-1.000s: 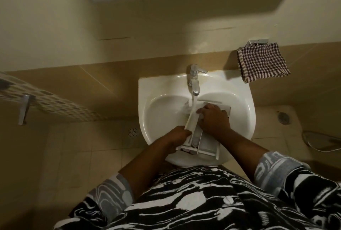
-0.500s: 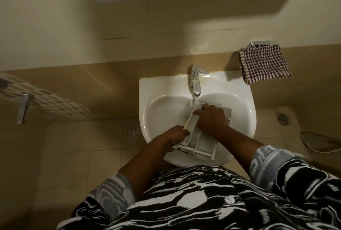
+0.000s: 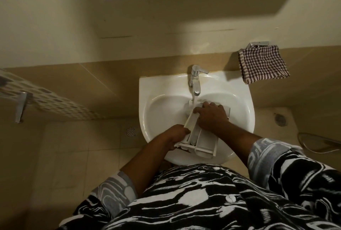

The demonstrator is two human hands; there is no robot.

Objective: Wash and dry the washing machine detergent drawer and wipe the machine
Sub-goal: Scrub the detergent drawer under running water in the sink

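Sink holds the detergent drawer under the running tap; left hand grips its near corner, right hand covers the far end, grip unclear.

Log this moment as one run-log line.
stage: washing | detergent drawer: in sink, under running tap | left hand: grips near end | right hand: curled over far end | checked cloth: hanging on wall

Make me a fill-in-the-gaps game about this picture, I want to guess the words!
1. Both hands hold the detergent drawer over the white ____.
2. Water runs onto the drawer's far end from the metal ____.
3. The checked cloth hangs on the wall on the person's ____ side.

Missing words: sink; tap; right.
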